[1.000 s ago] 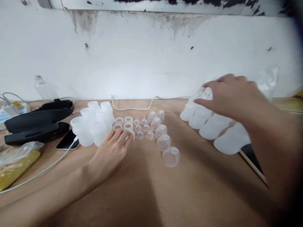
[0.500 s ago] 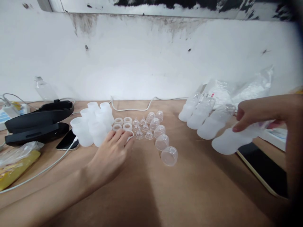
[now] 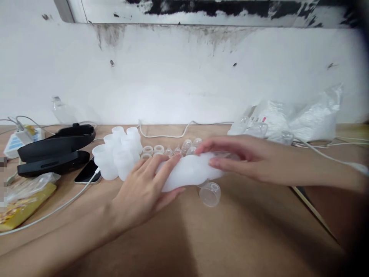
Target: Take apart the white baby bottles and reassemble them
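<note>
Left hand (image 3: 145, 184) and right hand (image 3: 258, 158) grip the white bottle (image 3: 187, 170) from opposite ends.

So the wall (image 3: 178, 77) is pretty grubby, with brownish stains under a strip of flaking black paint (image 3: 216, 7) up top. Far left of the surface (image 3: 173, 246) there's a power strip (image 3: 13, 144) with a plug in it, then a chunky black case (image 3: 57, 144) sitting open. Clear drink bottle (image 3: 62, 111) behind that. Phone (image 3: 86, 171) just beside the case, white charging cable (image 3: 73, 199) plugged in. Yellow snack bag (image 3: 31, 200) in front. Over right, some shiny plastic bags (image 3: 315, 115) of white stuff near the wall.
</note>
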Demonstrator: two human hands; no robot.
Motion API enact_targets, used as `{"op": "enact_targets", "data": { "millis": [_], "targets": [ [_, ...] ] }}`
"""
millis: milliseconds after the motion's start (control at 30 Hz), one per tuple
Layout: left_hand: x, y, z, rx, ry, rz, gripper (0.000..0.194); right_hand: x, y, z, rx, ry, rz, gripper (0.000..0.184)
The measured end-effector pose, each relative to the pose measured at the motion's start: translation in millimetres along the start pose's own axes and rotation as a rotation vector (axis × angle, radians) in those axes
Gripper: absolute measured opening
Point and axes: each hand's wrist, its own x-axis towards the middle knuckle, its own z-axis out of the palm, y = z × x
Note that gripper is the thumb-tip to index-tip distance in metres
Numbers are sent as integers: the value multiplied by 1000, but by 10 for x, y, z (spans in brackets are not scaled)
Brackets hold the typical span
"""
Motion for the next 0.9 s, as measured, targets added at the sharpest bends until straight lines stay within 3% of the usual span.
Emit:
{"op": "enact_targets", "data": {
  "millis": [200, 400, 500, 567, 600, 667, 733, 800, 900],
  "targets": [
    [-175, -108, -101, 33, -55, 183, 41, 25, 59, 369, -29, -205, 117, 34],
    [-291, -39, -258, 6, -65, 196, 39, -171, -42, 451, 90, -207, 71, 36],
    [-377, -109, -265, -130, -144, 3, 41, -246, 131, 277, -54, 24, 17, 41],
    [-456, -189, -233, -233, -186, -197, 39, -267, 326, 119, -227, 295, 111, 49],
    [-493, -227, -209, -269, -184, -275, 38, -259, 426, 55, -323, 356, 152, 53],
    [-545, -281, -159, -311, -149, -352, 40, -197, 601, -2, -498, 320, 162, 57],
    [-563, -296, -123, -322, -114, -357, 43, -79, 741, 50, -603, 174, 145, 50],
    [-563, -283, -107, -314, -102, -328, 46, 66, 870, 174, -611, 47, 142, 40],
    [-567, -254, -104, -306, -68, -318, 48, 263, 1070, 367, -539, 48, 151, 45]
  ]
}}
